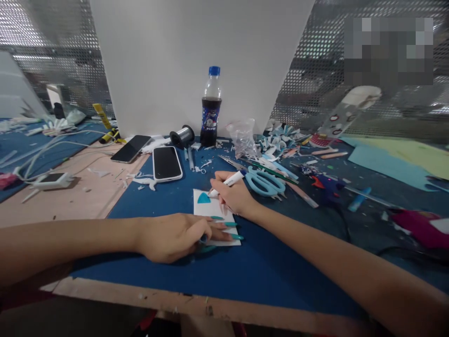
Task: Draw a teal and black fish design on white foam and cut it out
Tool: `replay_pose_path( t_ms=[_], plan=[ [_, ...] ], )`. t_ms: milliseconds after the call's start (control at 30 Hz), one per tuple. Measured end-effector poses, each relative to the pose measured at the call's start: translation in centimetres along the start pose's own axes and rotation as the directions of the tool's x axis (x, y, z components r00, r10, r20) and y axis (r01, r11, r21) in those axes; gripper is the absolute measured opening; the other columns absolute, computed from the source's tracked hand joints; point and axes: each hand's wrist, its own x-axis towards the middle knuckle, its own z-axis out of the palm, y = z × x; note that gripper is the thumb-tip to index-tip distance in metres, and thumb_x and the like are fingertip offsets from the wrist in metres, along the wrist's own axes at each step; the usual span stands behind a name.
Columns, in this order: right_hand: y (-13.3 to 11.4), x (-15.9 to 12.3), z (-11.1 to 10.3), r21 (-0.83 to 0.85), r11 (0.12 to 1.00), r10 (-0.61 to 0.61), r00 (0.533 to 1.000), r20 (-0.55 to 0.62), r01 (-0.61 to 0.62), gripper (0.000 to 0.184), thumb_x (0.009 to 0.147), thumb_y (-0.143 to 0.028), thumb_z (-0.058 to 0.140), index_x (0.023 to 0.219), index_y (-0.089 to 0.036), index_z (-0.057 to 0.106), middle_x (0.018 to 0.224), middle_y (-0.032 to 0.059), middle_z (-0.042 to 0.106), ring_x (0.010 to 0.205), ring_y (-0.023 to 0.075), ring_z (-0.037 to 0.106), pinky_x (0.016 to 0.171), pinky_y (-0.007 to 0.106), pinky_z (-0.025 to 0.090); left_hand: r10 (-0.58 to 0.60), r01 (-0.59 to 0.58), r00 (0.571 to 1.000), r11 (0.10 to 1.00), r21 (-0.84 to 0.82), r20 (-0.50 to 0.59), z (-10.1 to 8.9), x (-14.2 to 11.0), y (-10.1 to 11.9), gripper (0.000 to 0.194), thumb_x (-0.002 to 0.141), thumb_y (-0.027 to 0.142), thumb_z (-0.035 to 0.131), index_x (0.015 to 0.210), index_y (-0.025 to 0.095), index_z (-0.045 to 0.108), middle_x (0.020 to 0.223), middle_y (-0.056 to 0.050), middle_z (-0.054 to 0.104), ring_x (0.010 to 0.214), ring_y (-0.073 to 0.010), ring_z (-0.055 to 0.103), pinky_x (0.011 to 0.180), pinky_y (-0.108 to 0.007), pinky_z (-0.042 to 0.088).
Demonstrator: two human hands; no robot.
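Note:
A small white sheet of paper (219, 210) lies on the blue table mat, with a bright blue wedge-shaped patch (203, 198) near its top left corner. My right hand (233, 194) is closed around a white marker (229, 180) with a dark blue end, its tip close to the blue patch. Across the lower part of the paper rests my left hand (182, 234), fingers stretched out flat with long teal nails. A small dark thing shows beside its thumb; I cannot make out what it is.
Light blue scissors (264, 181) lie just right of my right hand. Behind are a white-framed phone (167, 164), a dark phone (131, 149), a wire spool (183, 136) and a Pepsi bottle (211, 112). Paper scraps (280, 140) and a glue gun (328, 187) are at right.

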Motion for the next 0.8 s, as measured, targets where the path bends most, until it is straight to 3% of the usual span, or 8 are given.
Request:
replay_pose_path(
  t_ms=[533,800],
  plan=[
    [-0.63,-0.15,-0.04,0.02,0.999,0.028,0.999,0.031,-0.029,0.035,0.071,-0.021,0.056,0.05,-0.024,0.028,0.04,-0.0086,0.028,0.037,0.0068,0.035,0.036,0.02,0.022,0.007,-0.007,1.0,1.0,-0.013,-0.022,0.08,-0.02,-0.1,0.021,0.102,0.003,0.036,0.106,0.022,0.028,0.147,-0.037,0.055,0.151,-0.0355,0.045,0.112,-0.058,0.052],
    [-0.45,-0.28,-0.12,0.037,0.999,0.008,1.0,0.029,-0.01,0.034,0.075,-0.022,0.056,0.052,-0.024,0.031,0.041,-0.0083,0.032,0.037,0.0071,0.036,0.037,0.02,0.025,0.013,-0.013,1.0,1.0,0.012,-0.001,-0.18,-0.01,0.13,0.022,0.103,0.002,0.036,0.116,0.018,0.029,0.147,-0.037,0.055,0.151,-0.0367,0.046,0.115,-0.059,0.05]
  ],
)
